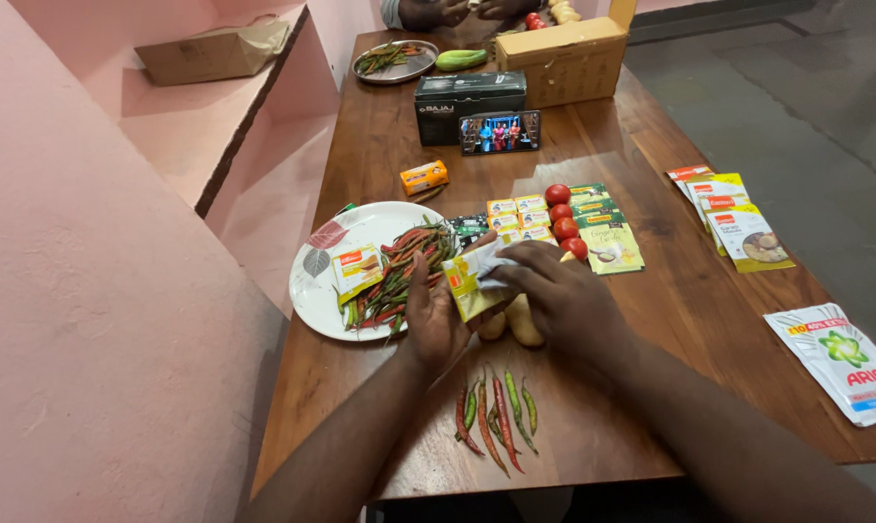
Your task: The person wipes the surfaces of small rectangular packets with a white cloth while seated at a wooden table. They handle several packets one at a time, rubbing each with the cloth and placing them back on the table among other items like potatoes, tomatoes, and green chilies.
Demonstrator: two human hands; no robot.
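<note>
Forearms reach in from the bottom edge, and above them the wooden tabletop (671, 320) fills most of the view. At ten o'clock from the hands sits a white plate (327, 291), heaped with red and green chillies (404, 271) and carrying a small yellow sachet (357, 268). At four o'clock, near the tabletop's right edge and well apart from the hands, lies a white detergent pouch (845, 361). The right hand (554, 291) and the left hand (433, 315) meet over the middle of the tabletop, both closed on a yellow packet (472, 281) held between them just above the surface. Under the right hand rest pale ginger pieces (516, 324). At six o'clock, loose chillies (496, 416) lie in a short row. At one o'clock, red tomatoes (564, 218) line up beside small spice packets (520, 215).
</note>
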